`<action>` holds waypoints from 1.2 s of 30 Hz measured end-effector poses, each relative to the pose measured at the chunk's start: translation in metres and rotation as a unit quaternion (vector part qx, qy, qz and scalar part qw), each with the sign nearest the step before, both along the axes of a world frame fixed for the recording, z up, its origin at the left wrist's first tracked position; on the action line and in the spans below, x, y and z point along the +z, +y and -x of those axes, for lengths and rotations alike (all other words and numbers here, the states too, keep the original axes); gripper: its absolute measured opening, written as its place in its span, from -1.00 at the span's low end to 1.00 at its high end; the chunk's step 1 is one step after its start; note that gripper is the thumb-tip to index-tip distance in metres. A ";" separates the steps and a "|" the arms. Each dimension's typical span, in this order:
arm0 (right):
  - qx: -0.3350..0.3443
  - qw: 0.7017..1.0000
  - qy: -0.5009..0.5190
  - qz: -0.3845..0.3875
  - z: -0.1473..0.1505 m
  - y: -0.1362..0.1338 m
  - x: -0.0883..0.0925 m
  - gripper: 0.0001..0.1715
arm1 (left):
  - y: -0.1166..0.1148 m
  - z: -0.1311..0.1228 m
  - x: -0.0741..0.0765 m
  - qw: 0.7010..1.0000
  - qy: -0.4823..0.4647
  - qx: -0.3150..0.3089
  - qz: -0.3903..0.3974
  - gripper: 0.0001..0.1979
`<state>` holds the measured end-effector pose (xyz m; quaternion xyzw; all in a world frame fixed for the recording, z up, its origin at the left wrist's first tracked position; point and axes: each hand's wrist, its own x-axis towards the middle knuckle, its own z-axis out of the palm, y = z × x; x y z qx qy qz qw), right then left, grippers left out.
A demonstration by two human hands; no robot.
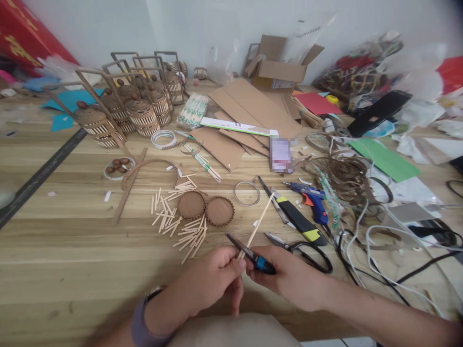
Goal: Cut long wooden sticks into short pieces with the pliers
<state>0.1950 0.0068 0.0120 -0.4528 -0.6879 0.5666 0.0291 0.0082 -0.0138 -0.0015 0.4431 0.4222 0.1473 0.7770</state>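
Stick: wooden stick (258, 224) low over the counter (72, 260), slanting toward 1 o'clock.
Left grip: left hand (213, 274) closed, fingertips pinching the stick's near end.
Right grip: right hand (289, 279) wrapped round blue-handled cutters (249, 254), blades at the stick.
Doing it well: I'd keep the blades square and pinch close.
Nearby: cut pieces (181, 226) at 10 o'clock.

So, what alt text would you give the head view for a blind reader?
The left hand holds a wooden stick while the right hand holds blue-handled cutters against it, above a wooden table strewn with cut stick pieces, cardboard discs, scissors and a glue gun.
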 end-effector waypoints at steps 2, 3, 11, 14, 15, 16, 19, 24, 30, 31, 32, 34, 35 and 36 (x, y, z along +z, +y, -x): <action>-0.010 1.000 0.007 0.014 0.000 0.001 0.000 -0.97 | -0.001 0.000 -0.001 1.000 0.014 0.008 -0.014 -0.71; -0.015 0.999 0.016 0.023 0.000 0.002 0.001 -0.98 | -0.001 -0.001 -0.002 1.000 0.018 0.016 -0.018 -0.71; -0.070 0.980 0.078 0.167 -0.001 0.004 0.007 -0.85 | 0.001 -0.003 0.003 0.998 -0.024 0.047 0.044 -0.66; -0.084 0.976 0.075 0.184 -0.001 0.003 0.008 -0.82 | 0.002 -0.004 0.005 0.998 -0.016 0.052 0.045 -0.65; -0.084 0.976 0.072 0.187 0.000 0.003 0.009 -0.81 | 0.002 -0.005 0.005 0.997 -0.013 0.054 0.046 -0.65; -0.086 0.976 0.068 0.187 0.000 0.003 0.009 -0.81 | 0.002 -0.005 0.005 0.997 -0.012 0.055 0.047 -0.64; -0.086 0.977 0.062 0.184 0.000 0.002 0.010 -0.82 | 0.002 -0.005 0.002 0.997 -0.020 0.053 0.051 -0.63; -0.083 0.979 0.062 0.173 0.000 0.001 0.011 -0.84 | 0.001 -0.004 -0.001 0.997 -0.029 0.053 0.046 -0.60; -0.045 0.995 0.056 0.075 0.001 0.001 0.008 -0.90 | 0.000 -0.005 0.002 0.996 -0.049 0.063 0.038 -0.59; -0.037 0.996 0.055 0.057 0.001 0.000 0.007 -0.90 | 0.000 -0.004 0.002 0.996 -0.050 0.064 0.035 -0.59; -0.032 0.997 0.053 0.040 0.001 0.000 0.007 -0.89 | 0.000 -0.004 0.002 0.996 -0.050 0.065 0.029 -0.60; -0.030 0.998 0.049 0.014 0.002 0.000 0.005 -0.85 | -0.001 -0.003 0.001 0.996 -0.048 0.068 0.019 -0.61; -0.029 0.998 0.049 0.006 0.003 0.000 0.004 -0.83 | -0.001 -0.003 0.000 0.996 -0.047 0.068 0.015 -0.62; -0.028 0.998 0.048 0.001 0.003 0.001 0.004 -0.82 | -0.001 -0.003 -0.001 0.996 -0.046 0.069 0.011 -0.64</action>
